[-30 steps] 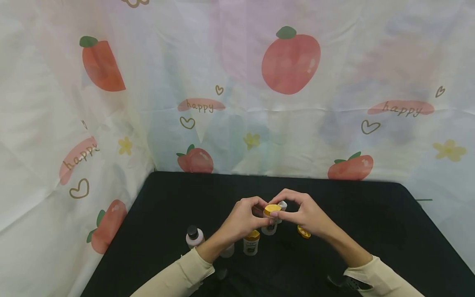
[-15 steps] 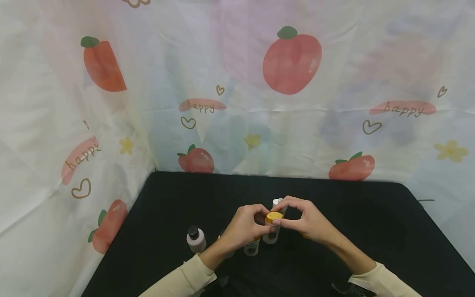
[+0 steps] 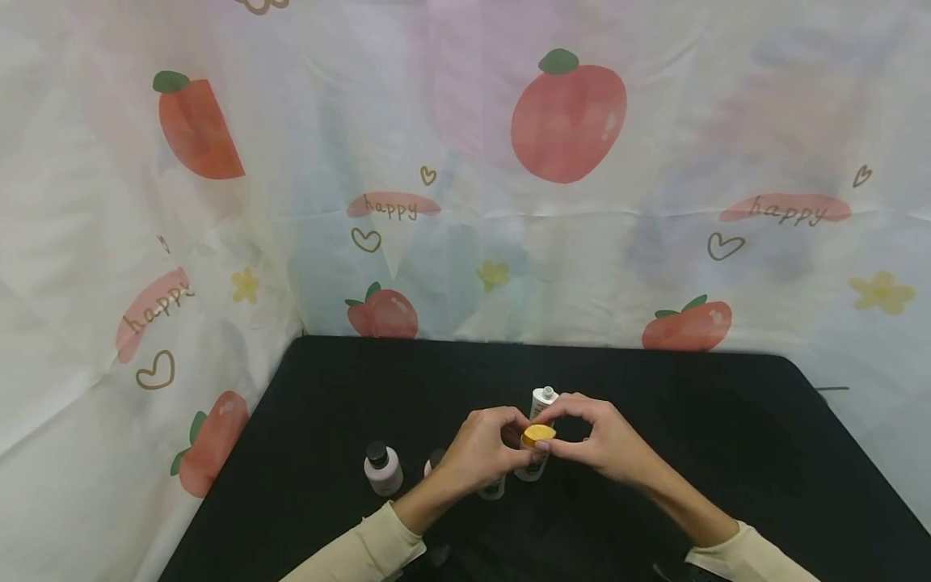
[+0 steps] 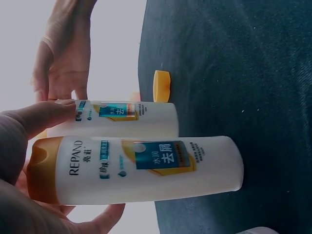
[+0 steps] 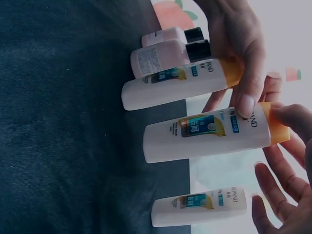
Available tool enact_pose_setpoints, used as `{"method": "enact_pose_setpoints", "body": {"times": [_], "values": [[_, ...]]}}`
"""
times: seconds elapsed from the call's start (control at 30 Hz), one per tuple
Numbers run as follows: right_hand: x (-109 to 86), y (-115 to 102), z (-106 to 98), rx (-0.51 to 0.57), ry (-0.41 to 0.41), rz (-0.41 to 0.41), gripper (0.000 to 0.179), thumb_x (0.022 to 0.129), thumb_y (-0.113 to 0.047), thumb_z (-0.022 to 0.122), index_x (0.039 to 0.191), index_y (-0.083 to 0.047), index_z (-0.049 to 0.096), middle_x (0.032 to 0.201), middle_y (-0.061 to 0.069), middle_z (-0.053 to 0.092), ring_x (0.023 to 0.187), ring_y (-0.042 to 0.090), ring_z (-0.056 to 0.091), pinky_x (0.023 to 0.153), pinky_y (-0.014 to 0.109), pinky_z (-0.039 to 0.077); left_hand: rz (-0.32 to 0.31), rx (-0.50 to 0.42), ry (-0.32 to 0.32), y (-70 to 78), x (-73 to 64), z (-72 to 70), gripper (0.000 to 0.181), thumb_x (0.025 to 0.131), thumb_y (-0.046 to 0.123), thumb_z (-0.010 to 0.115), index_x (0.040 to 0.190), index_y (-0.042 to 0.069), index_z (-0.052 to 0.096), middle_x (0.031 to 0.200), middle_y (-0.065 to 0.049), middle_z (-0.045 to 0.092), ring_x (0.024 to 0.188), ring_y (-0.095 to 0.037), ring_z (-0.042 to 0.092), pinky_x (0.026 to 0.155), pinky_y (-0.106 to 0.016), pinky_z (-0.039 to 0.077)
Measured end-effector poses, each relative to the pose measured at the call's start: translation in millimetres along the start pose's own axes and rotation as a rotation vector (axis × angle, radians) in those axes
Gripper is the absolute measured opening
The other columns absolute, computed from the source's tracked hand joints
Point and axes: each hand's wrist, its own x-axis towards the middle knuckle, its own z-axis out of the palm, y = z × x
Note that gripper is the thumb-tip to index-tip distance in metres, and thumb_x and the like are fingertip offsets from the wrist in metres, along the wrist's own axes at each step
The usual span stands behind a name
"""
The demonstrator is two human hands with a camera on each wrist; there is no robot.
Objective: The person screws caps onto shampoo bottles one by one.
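Note:
Both hands meet at a white shampoo bottle [image 5: 204,134] with an orange cap. My left hand [image 3: 489,444] grips the bottle's upper body, its thumb [image 5: 247,105] on the front below the cap. My right hand [image 3: 604,440] pinches the orange bottle cap [image 3: 538,436] between thumb and fingers; the cap sits on the bottle's top, slightly tilted in the head view. Just behind stands a similar bottle without a cap [image 3: 543,402], its bare nozzle showing. Nearer the left wrist is another orange-capped bottle [image 4: 146,168], mostly hidden by the left hand in the head view.
Two pink bottles with black caps, one in front [image 3: 384,473] and one partly hidden [image 3: 432,462], stand left of the hands. A loose orange cap [image 4: 162,87] lies on the black tabletop [image 3: 691,420]. A fruit-print curtain [image 3: 465,259] hangs behind the table.
Both hands have come down and toward me with the shampoo bottle and cap. The uncapped bottle behind shows more now, while the loose cap has gone behind my right hand in the head view.

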Motion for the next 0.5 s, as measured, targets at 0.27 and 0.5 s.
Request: {"method": "enact_pose_setpoints", "body": {"times": [0.27,0.5], "values": [[-4.2,4.5,3.5,0.015,0.002,-0.034,0.027,0.087,-0.013,0.082,0.112,-0.023,0.074,0.107,-0.007,0.072,0.102,0.014,0.064,0.098,0.022,0.047,-0.003,0.026,-0.017,-1.8,-1.4,3.1,0.020,0.082,0.021,0.087,0.097,0.015,0.075,0.086,0.009,0.074,0.075,0.001,0.066,0.065,-0.016,0.051],[-7.6,8.6,5.7,0.024,-0.020,0.020,0.024,0.089,-0.019,0.081,0.110,-0.027,0.073,0.108,-0.013,0.071,0.105,0.011,0.064,0.097,0.025,0.050,-0.008,0.099,-0.046,-1.3,-0.6,5.3,0.018,0.081,0.019,0.087,0.094,0.015,0.074,0.081,0.011,0.073,0.070,0.005,0.062,0.061,-0.015,0.049]]}}
